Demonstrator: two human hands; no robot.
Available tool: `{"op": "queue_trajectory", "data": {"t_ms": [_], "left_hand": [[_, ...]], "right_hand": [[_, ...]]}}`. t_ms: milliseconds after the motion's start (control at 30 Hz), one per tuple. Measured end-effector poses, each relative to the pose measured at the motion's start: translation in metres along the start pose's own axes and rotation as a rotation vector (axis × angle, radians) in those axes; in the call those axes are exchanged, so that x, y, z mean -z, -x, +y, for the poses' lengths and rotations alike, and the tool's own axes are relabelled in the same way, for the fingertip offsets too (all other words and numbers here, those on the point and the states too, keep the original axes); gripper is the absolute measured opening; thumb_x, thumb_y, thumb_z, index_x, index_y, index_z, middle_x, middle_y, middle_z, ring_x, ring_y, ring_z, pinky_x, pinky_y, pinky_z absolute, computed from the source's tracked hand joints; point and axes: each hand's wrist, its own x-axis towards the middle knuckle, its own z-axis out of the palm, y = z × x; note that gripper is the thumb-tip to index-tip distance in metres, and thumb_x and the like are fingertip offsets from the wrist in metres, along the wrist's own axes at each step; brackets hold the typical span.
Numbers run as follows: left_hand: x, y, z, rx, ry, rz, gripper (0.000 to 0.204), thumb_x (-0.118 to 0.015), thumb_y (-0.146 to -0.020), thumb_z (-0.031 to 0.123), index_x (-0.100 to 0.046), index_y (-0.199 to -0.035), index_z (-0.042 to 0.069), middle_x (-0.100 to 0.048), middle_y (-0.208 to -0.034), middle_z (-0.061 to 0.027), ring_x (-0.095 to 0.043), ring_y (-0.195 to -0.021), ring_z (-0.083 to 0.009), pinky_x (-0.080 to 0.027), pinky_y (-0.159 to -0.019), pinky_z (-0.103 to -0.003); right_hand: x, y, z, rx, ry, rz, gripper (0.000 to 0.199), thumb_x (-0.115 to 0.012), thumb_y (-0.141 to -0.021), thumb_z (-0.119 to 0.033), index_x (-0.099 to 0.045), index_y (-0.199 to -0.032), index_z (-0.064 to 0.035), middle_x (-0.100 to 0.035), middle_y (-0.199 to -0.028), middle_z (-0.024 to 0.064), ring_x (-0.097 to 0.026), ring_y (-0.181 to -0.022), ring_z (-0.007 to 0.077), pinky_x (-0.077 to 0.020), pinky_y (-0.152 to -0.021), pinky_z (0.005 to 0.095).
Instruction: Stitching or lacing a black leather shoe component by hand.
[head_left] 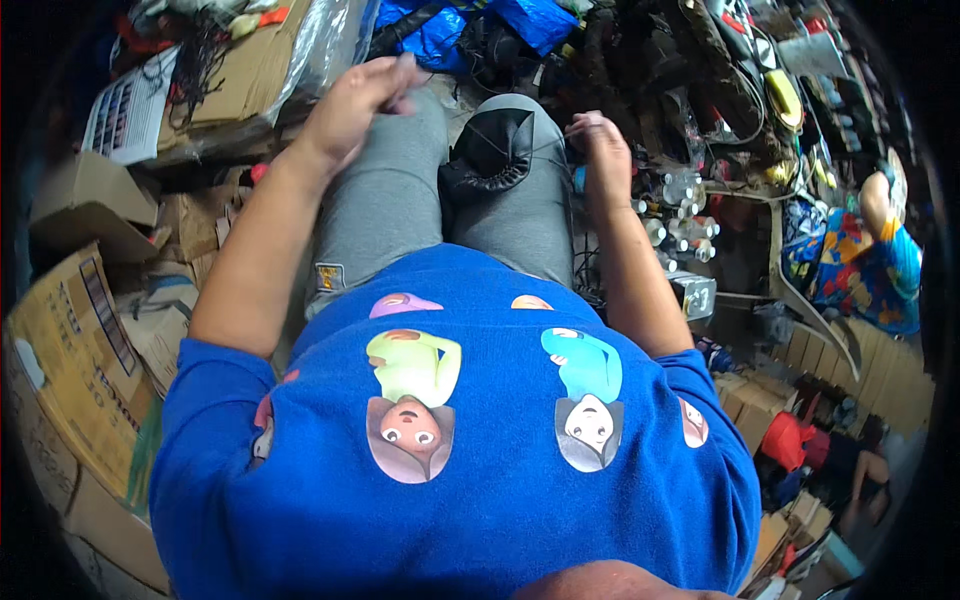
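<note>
A black, shiny, leather-like piece with a gathered, puckered edge (pixel 495 165) lies over my right thigh near the knee. My left hand (pixel 358 108) is raised above my left knee, apart from the black piece. Its fingers are drawn together and slightly blurred; anything between them is too small to make out. Beside the outer side of my right knee, my right hand (pixel 604 150) has its fingers curled in. What it holds, if anything, is hidden. My grey trousers (pixel 385 195) lie under the black piece.
Cardboard boxes (pixel 95 205) and flattened card (pixel 85 370) crowd the left side. Small bottles (pixel 685 225) stand right of my right leg. Blue plastic sheeting (pixel 435 35) lies ahead. Other people (pixel 865 265) sit at the right, one (pixel 850 470) farther down.
</note>
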Motion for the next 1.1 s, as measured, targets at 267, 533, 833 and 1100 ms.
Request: {"op": "queue_trajectory", "data": {"t_ms": [267,533,833,1100], "left_hand": [[-0.007,-0.015,-0.018,0.149,0.784,-0.034,0.044,-0.043,-0.097,0.037,-0.032,-0.060,0.016,-0.023,-0.053,0.0036,-0.029,-0.047,-0.0118,-0.041,-0.071,-0.034],[0.045,0.002,0.010,0.107,-0.137,0.211,0.029,-0.049,-0.095,0.031,-0.065,-0.096,0.006,-0.065,-0.100,-0.0091,-0.061,-0.074,-0.0175,-0.048,-0.077,-0.033],[-0.081,0.010,-0.018,-0.200,-0.947,-0.305,0.033,-0.072,-0.073,0.022,-0.061,-0.099,0.005,-0.057,-0.099,-0.0129,-0.057,-0.094,-0.0317,-0.045,-0.082,-0.039],[-0.068,0.001,-0.020,-0.243,-0.810,-0.549,0.027,-0.073,-0.072,0.017,-0.064,-0.096,0.007,-0.060,-0.095,-0.0104,-0.059,-0.094,-0.0281,-0.047,-0.080,-0.037]], "right_hand": [[0.006,0.023,-0.031,-0.394,-0.791,-0.329,0.045,-0.039,-0.097,-0.040,-0.036,-0.061,-0.0130,-0.027,-0.053,-0.0012,-0.029,-0.051,0.0142,-0.0344,-0.063,0.0322],[0.105,0.023,-0.042,-0.342,0.358,-0.358,0.033,-0.056,-0.089,-0.015,-0.053,-0.119,-0.0042,-0.058,-0.117,0.0112,-0.056,-0.103,0.0196,-0.0427,-0.092,0.0350],[-0.032,-0.017,-0.080,0.281,1.162,-0.722,0.029,-0.073,-0.078,-0.023,-0.065,-0.102,-0.0084,-0.057,-0.085,0.0019,-0.052,-0.074,0.0077,-0.0443,-0.065,0.0242],[-0.019,0.022,-0.039,-0.165,0.760,-0.392,0.030,-0.073,-0.079,-0.028,-0.054,-0.078,-0.0036,-0.049,-0.064,-0.0040,-0.039,-0.058,0.0053,-0.0338,-0.050,0.0241]]}}
